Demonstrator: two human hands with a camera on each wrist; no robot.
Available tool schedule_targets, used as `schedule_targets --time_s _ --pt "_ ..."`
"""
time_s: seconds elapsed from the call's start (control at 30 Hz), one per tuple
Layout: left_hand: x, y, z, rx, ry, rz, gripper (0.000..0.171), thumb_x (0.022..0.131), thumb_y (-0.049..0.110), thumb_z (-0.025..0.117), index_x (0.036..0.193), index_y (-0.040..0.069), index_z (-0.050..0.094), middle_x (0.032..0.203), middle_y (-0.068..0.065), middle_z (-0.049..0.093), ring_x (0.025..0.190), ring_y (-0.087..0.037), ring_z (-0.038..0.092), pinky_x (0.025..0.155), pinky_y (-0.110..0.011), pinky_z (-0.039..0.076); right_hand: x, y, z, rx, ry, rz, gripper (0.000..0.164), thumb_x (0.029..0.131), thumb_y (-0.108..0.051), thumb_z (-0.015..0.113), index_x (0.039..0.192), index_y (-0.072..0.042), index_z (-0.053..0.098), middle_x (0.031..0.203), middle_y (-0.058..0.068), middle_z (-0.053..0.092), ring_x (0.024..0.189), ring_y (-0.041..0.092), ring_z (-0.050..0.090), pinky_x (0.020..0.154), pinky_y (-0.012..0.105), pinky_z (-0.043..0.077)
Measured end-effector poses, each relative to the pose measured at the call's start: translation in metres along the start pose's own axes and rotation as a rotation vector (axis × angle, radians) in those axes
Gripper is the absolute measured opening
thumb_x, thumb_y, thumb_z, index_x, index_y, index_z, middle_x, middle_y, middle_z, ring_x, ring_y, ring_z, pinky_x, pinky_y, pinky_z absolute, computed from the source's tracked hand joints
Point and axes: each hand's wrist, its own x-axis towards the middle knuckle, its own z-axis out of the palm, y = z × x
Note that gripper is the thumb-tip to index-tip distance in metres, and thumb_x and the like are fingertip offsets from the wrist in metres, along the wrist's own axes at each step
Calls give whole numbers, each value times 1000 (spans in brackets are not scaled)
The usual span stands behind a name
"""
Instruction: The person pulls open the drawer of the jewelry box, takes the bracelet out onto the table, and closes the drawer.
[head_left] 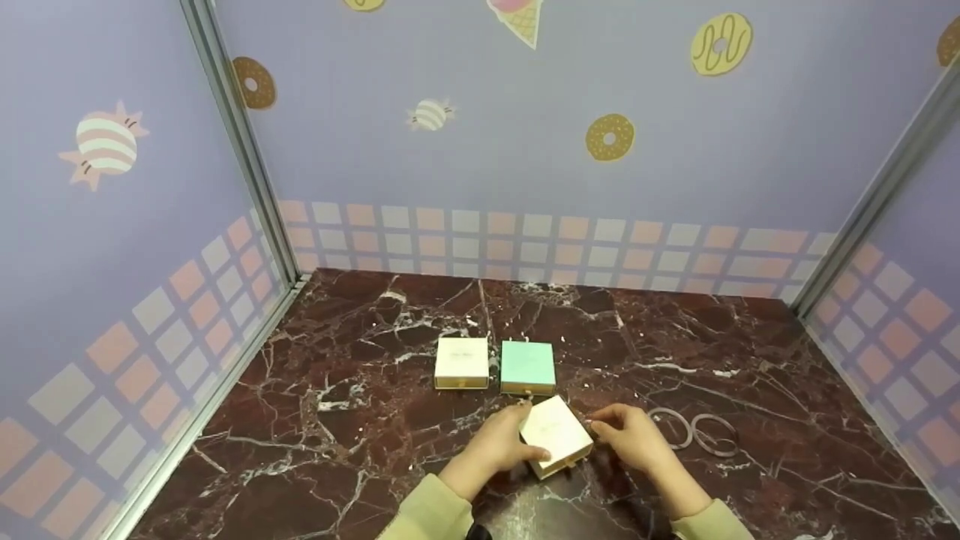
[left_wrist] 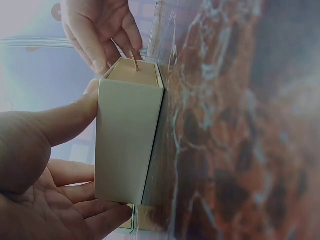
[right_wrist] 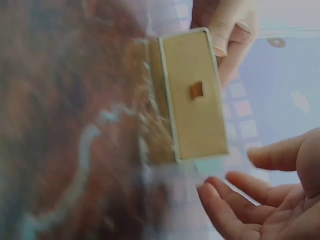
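A cream drawer-style gift box (head_left: 556, 433) with a tan end and a small ribbon tab (right_wrist: 196, 90) sits low over the marble surface, slightly turned. My left hand (head_left: 496, 440) grips it from the left, thumb on the near top edge and fingers round the far side. Just right of the box is my right hand (head_left: 628, 435), fingers loosely bent and apart from it; in the right wrist view, a gap shows between its fingertips (right_wrist: 212, 182) and the box. Behind stand a second cream box (head_left: 462, 361) and a mint-green box (head_left: 527, 366), side by side.
Two pale rings (head_left: 715, 435) lie on the dark red marble tabletop (head_left: 337, 442) beyond my right hand. Purple printed panels (head_left: 525, 135) enclose the table at the back and both sides, with metal posts (head_left: 247, 150) at the corners.
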Motion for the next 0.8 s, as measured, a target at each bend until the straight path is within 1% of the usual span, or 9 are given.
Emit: schedule_targets --time_s 0.07,0.13,0.17,0.23,0.3,0.4,0.57,0.7,0.8 --pt "-1 1 0 0 -2 -6 93 80 32 90 151 -8 44 152 -26 52 140 -43 51 119 -54 43 -2 -1 -5 -1 -42 24 17 95 -10 69 87 5 73 74 11 74 63 15 69 56 23 54" --pt "-1 2 0 0 2 -12 93 80 32 90 151 -8 44 152 -26 52 140 -43 51 119 -54 43 -3 -1 -8 22 -122 41 24 97 -11 68 80 5 72 67 10 72 55 11 65 50 21 52" --pt "-1 2 1 2 5 -14 93 80 32 90 151 -8 44 152 -26 52 140 -43 51 119 -54 43 -4 0 -8 37 -166 47 26 97 -11 67 78 6 72 66 11 73 53 10 64 50 20 53" --pt "-2 2 1 8 14 -16 93 80 32 90 151 -8 44 151 -26 53 139 -44 52 118 -55 44 -5 0 -8 87 -247 60 28 98 -12 65 81 9 73 70 14 75 54 8 65 51 19 54" --pt "-2 3 1 15 15 -24 94 81 34 89 152 -8 44 151 -26 53 139 -44 52 117 -55 44 -5 0 -5 125 -288 75 29 99 -12 64 86 12 74 73 18 76 56 8 66 52 18 54" --pt "-3 3 1 22 13 -36 96 81 36 89 153 -7 43 152 -26 52 139 -44 52 117 -55 44 -6 -1 0 144 -289 84 28 99 -11 64 91 14 74 76 21 77 58 9 68 51 17 53" --pt "-3 2 2 8 33 -32 96 79 36 91 151 -7 45 152 -27 52 139 -44 52 117 -55 44 -5 0 5 124 -252 53 27 98 -10 65 88 13 74 75 22 76 60 12 70 52 19 54" --pt "-3 2 4 -22 66 -29 87 75 34 93 140 -6 53 138 -25 63 123 -40 64 106 -52 53 -6 0 9 90 -222 39 27 97 -13 67 84 10 74 72 18 76 58 10 68 51 19 52" --pt "-3 1 5 -36 88 -51 70 79 34 90 131 -2 58 123 -23 70 109 -38 69 95 -51 58 -6 -1 11 39 -188 39 28 95 -18 71 79 4 74 67 11 74 55 9 66 49 18 48"
